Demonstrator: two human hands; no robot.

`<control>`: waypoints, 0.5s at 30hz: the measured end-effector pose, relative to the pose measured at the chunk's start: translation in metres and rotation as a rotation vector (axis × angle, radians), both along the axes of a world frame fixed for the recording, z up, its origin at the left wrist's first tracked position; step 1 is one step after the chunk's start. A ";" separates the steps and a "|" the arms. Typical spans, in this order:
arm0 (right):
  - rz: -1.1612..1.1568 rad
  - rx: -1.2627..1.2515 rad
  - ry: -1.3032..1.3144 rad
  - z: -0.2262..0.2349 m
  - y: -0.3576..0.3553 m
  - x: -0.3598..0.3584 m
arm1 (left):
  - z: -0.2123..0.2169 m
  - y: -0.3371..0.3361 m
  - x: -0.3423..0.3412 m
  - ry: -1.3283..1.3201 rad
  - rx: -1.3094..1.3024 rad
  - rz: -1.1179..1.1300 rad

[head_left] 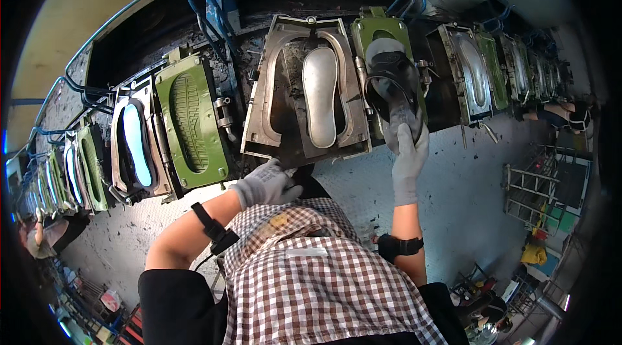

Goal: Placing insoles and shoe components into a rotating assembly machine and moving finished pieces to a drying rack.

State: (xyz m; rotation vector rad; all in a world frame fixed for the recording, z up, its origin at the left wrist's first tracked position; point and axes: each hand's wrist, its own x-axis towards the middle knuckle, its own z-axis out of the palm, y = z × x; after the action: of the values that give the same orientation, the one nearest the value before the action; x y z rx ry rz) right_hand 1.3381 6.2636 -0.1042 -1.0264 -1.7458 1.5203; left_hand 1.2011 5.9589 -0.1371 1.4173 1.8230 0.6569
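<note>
Your right hand (409,158) gripped a dark shoe (395,71) over the green plate (390,26); whether your left hand (267,183) held anything was unclear.

Legible texts, labels, brands, numbers, signs: none.

Item 1. Left hand (269,183), gloved in grey: its back is bearing small dark marks, seemingly print, which are showing too small and blurred for reading.

Item 2. Pale strip (308,253), label-like: it is lying across the checked apron (291,293), displaying nothing readable.
</note>
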 end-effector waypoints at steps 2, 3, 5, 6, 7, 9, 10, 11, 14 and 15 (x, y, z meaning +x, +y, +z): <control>0.042 0.001 0.007 0.000 0.015 -0.005 | -0.006 -0.002 0.002 0.102 -0.114 -0.107; 0.078 0.032 0.009 -0.001 0.025 -0.005 | 0.004 0.013 -0.001 0.103 -0.116 -0.111; 0.115 0.055 0.010 -0.001 0.035 -0.011 | 0.032 0.052 -0.010 -0.145 -0.284 0.451; 0.148 -0.095 0.089 0.009 0.033 -0.022 | 0.011 0.070 -0.013 -0.335 -0.015 0.707; 0.185 -0.244 0.168 0.018 0.030 -0.035 | -0.018 0.089 -0.021 -0.518 0.272 0.954; 0.208 -0.313 0.214 0.020 0.027 -0.058 | -0.057 0.124 -0.056 -0.104 0.198 1.198; 0.248 -0.228 0.179 0.012 0.030 -0.069 | -0.071 0.139 -0.069 -0.487 0.207 1.213; 0.279 -0.138 0.142 0.004 0.035 -0.079 | -0.079 0.149 -0.074 -0.877 0.215 1.190; 0.162 0.140 0.063 -0.011 0.047 -0.108 | -0.059 0.159 -0.059 -1.139 0.174 1.160; 0.182 0.495 -0.006 -0.012 0.044 -0.117 | -0.058 0.153 -0.052 -1.125 0.201 1.202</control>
State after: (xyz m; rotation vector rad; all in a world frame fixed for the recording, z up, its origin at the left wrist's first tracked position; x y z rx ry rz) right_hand 1.2210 6.3078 -0.1165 -0.6338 -2.1192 1.0930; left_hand 1.1495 6.1121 -0.1952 -0.2563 1.4288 1.7711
